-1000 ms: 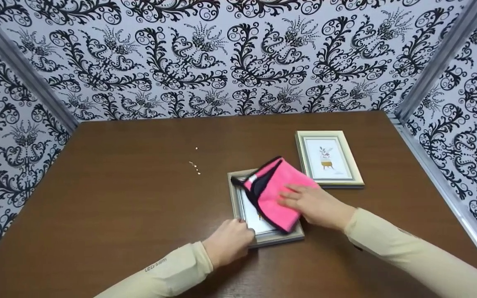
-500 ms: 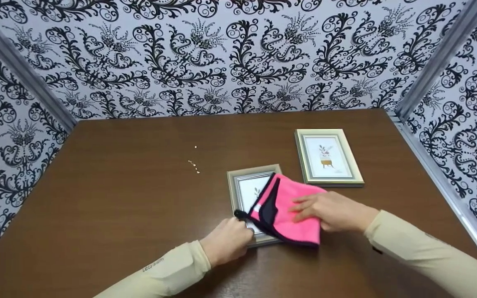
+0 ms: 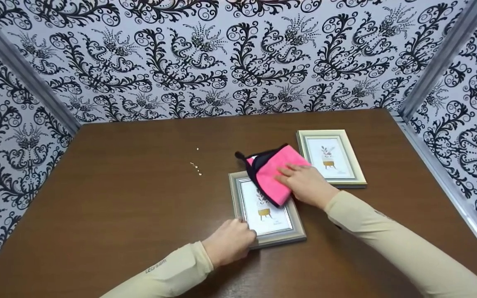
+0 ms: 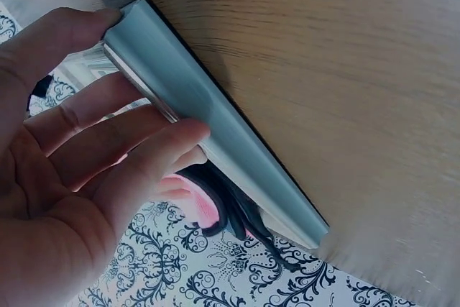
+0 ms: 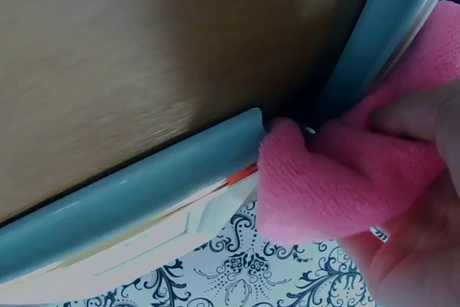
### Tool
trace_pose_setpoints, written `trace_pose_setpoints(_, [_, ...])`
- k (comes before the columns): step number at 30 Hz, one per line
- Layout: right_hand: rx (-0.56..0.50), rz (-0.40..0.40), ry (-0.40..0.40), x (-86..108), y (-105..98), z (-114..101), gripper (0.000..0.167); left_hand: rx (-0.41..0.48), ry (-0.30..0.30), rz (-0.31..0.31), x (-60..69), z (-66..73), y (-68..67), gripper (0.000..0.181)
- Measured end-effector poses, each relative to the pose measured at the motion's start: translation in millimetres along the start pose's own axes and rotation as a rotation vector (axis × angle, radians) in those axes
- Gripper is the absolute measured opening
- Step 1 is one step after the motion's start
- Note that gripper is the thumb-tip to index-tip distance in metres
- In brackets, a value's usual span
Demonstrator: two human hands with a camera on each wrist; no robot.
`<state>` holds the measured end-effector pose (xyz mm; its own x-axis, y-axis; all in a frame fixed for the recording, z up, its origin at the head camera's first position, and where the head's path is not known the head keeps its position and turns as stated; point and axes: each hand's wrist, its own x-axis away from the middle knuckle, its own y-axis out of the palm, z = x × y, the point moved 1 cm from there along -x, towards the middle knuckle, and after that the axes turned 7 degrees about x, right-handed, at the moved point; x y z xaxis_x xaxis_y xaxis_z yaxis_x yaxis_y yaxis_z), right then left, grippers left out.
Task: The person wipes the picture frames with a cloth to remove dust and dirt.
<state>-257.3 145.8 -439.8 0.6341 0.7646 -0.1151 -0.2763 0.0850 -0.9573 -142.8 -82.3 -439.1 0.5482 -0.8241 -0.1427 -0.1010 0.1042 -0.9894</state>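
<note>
One brown table (image 3: 139,198) spreads beneath both hands. Just ahead of the left hand (image 3: 230,242), which grips its near corner, lies the nearer picture frame (image 3: 266,217); the farther picture frame (image 3: 332,156) lies just beyond the right hand (image 3: 308,184). Pinched in the right hand, the pink cloth (image 3: 268,177) covers the nearer frame's far-right corner. Pale specks (image 3: 200,174) lie well beyond the left hand.

The left arm (image 3: 155,281), in a long cream fabric sleeve (image 3: 184,265), slants inward to a bare left grip (image 3: 229,242), its fingers (image 4: 111,134) curled with the thumb (image 4: 65,37) set apart from them. The right arm (image 3: 404,244), sleeved alike, reaches farther forward, its bare right grip (image 3: 307,184) back-upward, fingers (image 3: 288,171) pointing inward.
</note>
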Motion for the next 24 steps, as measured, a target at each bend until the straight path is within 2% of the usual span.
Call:
trace_pose_setpoints(3, [-0.003, -0.012, 0.025, -0.1, 2, -2, 0.045, 0.009, -0.013, 0.002, 0.2, 0.6, -0.3, 0.016])
trace_pose_setpoints(7, [-0.035, -0.016, 0.004, 12.9, 1, -9, 0.049, 0.02, -0.024, 0.003, 0.0, 0.5, -1.4, 0.019])
trace_pose_setpoints(19, [-0.12, 0.03, -0.25, 76.1, -29, -30, 0.055, 0.036, -0.014, 0.042, -1.7, 0.9, -1.4, 0.019])
trace_pose_setpoints(21, [-0.136, 0.045, -0.268, 81.9, -30, -31, 0.055, 0.027, -0.009, 0.04, -1.7, 1.3, -1.6, 0.018])
trace_pose_setpoints(24, [-0.187, 0.061, -0.24, 85.7, -28, -35, 0.057, 0.015, -0.004, 0.036, -1.4, 2.1, -1.1, 0.018])
